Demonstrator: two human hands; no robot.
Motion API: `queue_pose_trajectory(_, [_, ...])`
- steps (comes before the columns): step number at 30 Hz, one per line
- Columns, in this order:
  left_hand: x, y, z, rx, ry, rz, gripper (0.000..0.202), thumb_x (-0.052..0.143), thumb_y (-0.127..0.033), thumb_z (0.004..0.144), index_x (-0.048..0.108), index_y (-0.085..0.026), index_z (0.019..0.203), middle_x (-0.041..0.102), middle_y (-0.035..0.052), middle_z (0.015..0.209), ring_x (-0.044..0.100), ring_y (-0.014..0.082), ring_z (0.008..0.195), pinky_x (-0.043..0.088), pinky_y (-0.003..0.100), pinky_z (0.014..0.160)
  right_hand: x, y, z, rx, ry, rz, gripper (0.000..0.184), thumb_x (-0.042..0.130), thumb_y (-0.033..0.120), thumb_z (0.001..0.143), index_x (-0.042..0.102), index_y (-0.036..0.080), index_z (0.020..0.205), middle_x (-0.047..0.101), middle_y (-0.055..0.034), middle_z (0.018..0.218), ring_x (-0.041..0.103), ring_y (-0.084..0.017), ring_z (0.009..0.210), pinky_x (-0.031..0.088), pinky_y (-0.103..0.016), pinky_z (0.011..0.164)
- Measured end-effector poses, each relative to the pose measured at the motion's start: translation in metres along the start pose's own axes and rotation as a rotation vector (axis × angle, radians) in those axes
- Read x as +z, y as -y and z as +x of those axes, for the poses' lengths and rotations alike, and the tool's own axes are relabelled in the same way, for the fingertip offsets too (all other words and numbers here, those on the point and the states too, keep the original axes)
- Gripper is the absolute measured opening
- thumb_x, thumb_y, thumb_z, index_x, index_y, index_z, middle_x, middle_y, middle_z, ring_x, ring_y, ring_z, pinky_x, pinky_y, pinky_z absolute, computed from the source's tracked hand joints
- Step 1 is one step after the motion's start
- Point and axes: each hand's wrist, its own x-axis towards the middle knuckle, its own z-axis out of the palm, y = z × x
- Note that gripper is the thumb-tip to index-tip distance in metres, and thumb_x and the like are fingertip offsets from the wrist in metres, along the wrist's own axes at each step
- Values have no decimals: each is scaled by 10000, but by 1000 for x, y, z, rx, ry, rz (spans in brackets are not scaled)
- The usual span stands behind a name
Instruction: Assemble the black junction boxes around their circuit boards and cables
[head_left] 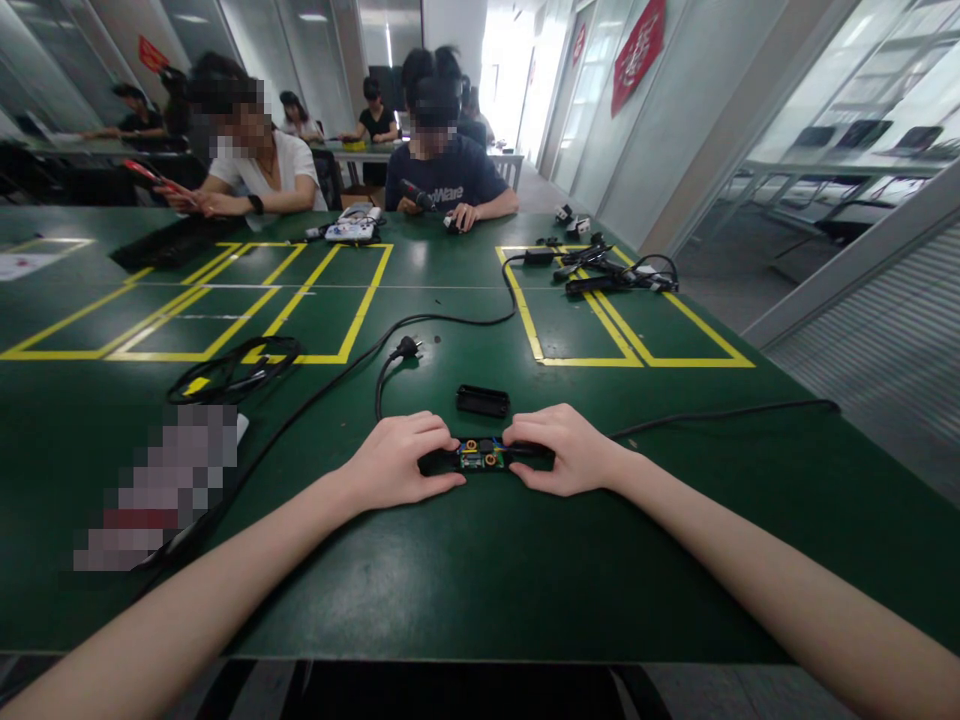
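Observation:
Between my two hands lies a small circuit board [480, 456] with copper coils, set in a black housing on the green table. My left hand [405, 458] grips the left end of this housing, thumb on the near side and fingers on the far side. At the right end my right hand [566, 450] is closed the same way, where a black cable enters. Just beyond the board rests a black plastic cover [482, 400], its hollow side up. A cord with a plug [407, 347] runs out from beside my left hand.
A coiled black cable [232, 368] and a blurred flat item [172, 480] lie to the left. Yellow tape rectangles [589, 362] mark the table [450, 590]. A cable pile [615, 270] sits at the far right. Two people [439, 170] sit opposite, handling things.

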Motion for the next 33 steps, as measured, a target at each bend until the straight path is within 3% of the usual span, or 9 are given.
queue_pose_trajectory(7, [-1, -1, 1, 18, 8, 55, 160, 720, -345, 951, 703, -188, 971, 691, 31, 854, 659, 179, 775, 507, 268, 660, -1, 0, 1, -13, 19, -25, 121, 533, 156, 903, 645, 203, 903, 677, -20, 815, 591, -131, 632, 386, -252, 592])
queue_pose_trajectory(17, [-2, -2, 2, 44, 33, 64, 147, 718, -330, 956, 698, -185, 968, 699, 46, 923, 669, 188, 830, 511, 273, 692, -7, 1, 4, -25, 56, 9, 147, 562, 160, 906, 678, 190, 822, 707, -41, 866, 655, -145, 707, 456, -256, 632])
queue_pose_trajectory(23, [-3, -1, 2, 39, -2, 33, 180, 762, -336, 916, 685, -182, 968, 691, 77, 1070, 681, 207, 910, 547, 306, 770, 0, -5, 2, -158, -146, -178, 197, 570, 178, 973, 746, 188, 887, 731, -58, 887, 656, -156, 708, 496, -274, 630])
queue_pose_trajectory(26, [-2, -2, 2, 25, 8, 15, 219, 767, -342, 904, 673, -188, 1029, 683, 89, 1128, 692, 235, 989, 572, 339, 838, 7, -12, 3, -17, -234, -272, 223, 574, 212, 993, 774, 188, 1089, 753, -107, 1051, 688, -212, 855, 571, -350, 756])
queue_pose_trajectory(29, [-1, -3, 2, -33, 4, 16, 351, 783, -369, 880, 651, -200, 1158, 663, 120, 1244, 687, 278, 1111, 582, 401, 949, 12, -18, 3, 179, -179, -304, 379, 599, 278, 1003, 698, 176, 1354, 683, -176, 1368, 657, -315, 1134, 574, -520, 956])
queue_pose_trajectory(33, [1, 1, 1, -101, -8, 68, 710, 813, -473, 846, 540, -205, 1444, 568, 192, 1506, 581, 366, 1360, 498, 529, 1131, 12, -21, 1, 239, -70, -186, 325, 616, 273, 1008, 728, 202, 1304, 715, -143, 1348, 643, -331, 1197, 565, -568, 996])
